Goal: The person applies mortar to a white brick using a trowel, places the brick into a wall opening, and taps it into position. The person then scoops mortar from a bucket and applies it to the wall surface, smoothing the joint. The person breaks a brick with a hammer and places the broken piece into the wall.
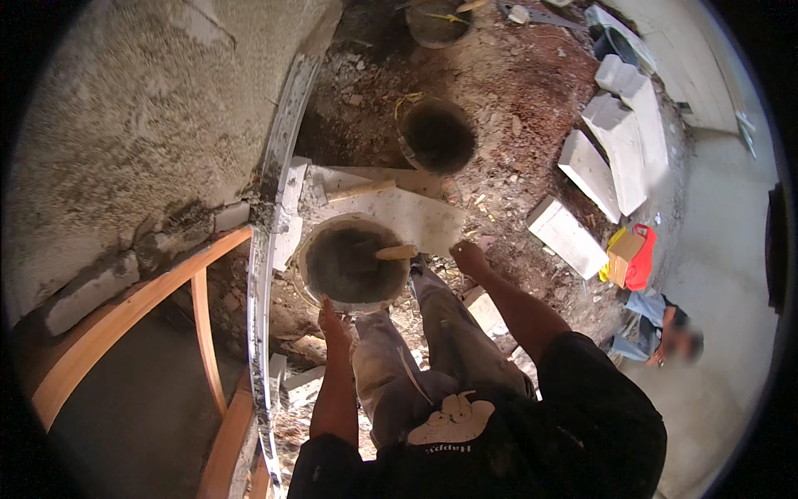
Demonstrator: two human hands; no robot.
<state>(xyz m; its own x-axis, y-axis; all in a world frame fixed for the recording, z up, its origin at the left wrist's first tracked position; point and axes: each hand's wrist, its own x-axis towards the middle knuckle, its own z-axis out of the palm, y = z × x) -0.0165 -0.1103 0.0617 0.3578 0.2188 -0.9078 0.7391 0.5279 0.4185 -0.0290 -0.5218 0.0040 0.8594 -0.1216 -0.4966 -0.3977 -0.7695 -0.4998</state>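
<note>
see left hand (334,324) at the near rim of the bucket (374,307), seemingly touching; cannot tell whether gripping. see right hand (471,258) to the right of the bucket, apart from the trowel (397,252); partly curled, but cannot tell whether fully closed. find trowel inside the bucket, with wooden handle pointing right and reaching the rim. find bucket beside a pale board (428,224). note second bucket (453,125) beyond the board, third bucket (434,35) farther off, white blocks (568,237) at right, and red bag (641,259) near them.
</note>
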